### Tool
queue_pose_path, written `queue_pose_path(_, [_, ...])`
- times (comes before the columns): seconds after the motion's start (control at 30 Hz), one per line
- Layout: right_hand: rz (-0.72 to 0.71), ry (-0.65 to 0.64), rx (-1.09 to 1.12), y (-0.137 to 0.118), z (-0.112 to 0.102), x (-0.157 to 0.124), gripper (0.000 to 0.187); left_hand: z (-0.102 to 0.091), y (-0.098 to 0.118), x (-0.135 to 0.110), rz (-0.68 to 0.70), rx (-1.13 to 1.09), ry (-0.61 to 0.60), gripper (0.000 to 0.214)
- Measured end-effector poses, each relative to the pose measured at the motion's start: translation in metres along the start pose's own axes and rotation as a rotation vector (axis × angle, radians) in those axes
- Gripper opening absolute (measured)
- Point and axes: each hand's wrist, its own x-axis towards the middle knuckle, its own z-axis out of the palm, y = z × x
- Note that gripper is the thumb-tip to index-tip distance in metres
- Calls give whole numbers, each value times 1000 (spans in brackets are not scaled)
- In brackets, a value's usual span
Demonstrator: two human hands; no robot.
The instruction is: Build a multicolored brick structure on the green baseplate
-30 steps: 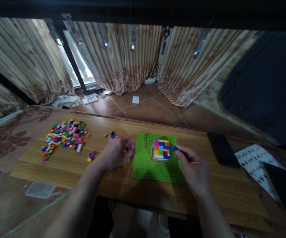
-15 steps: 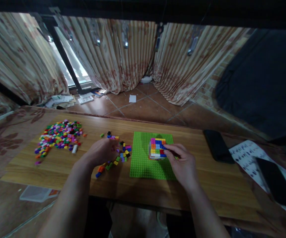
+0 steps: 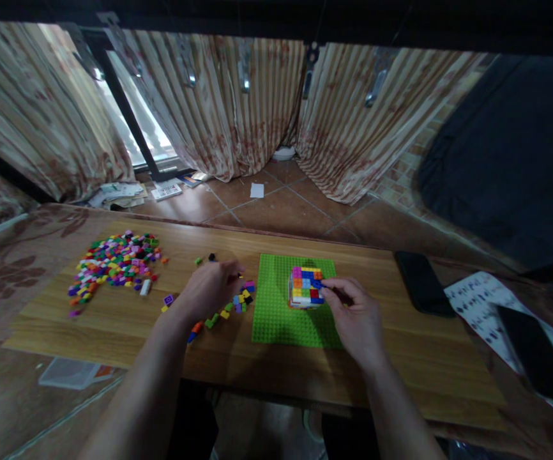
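Note:
On the green baseplate (image 3: 271,306) stands a block built of multicoloured bricks (image 3: 301,292), with a patchwork top. My right hand (image 3: 356,313) reaches in from the right, thumb and forefinger pinching a small blue brick (image 3: 317,284) at the block's top right edge. Left of the baseplate, my left hand (image 3: 212,284) hovers among small loose bricks (image 3: 244,298), its fingers bent together. A bit of yellow shows by its fingertips; I cannot tell whether it is held. The hand hides some of the bricks below it.
A large heap of mixed bricks (image 3: 121,259) lies at the table's left, a white brick (image 3: 145,287) beside it. To the right are a black phone (image 3: 423,283), a printed sheet (image 3: 477,294) and a dark device (image 3: 539,351). A clear plastic box (image 3: 68,372) sits on the floor.
My left hand has moved slightly right and up over the loose bricks, uncovering a purple brick to its left. My right hand stays at the block with the blue brick.

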Motion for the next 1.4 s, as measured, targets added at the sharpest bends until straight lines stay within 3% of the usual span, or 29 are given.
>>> queue_pose_path(0.1, [83, 35, 114, -3, -2, 1, 16, 4, 8, 1, 78, -101, 101, 13])
queue_pose_path(0.2, [122, 67, 271, -6, -3, 2, 16, 10, 20, 3, 200, -194, 121, 15])
queue_pose_path(0.37, [170, 11, 383, -5, -4, 4, 18, 24, 38, 4, 262, -251, 146, 18])
queue_pose_path(0.53, [219, -33, 268, -5, -3, 4, 27, 35, 52, 5, 329, -293, 156, 20])
queue_pose_path(0.83, [148, -23, 22, -2, 1, 5, 31, 50, 67, 8, 414, -331, 206, 23])
queue_pose_path(1.4, [137, 34, 24, 1, 11, 2, 30, 55, 69, 8, 415, -321, 169, 25])
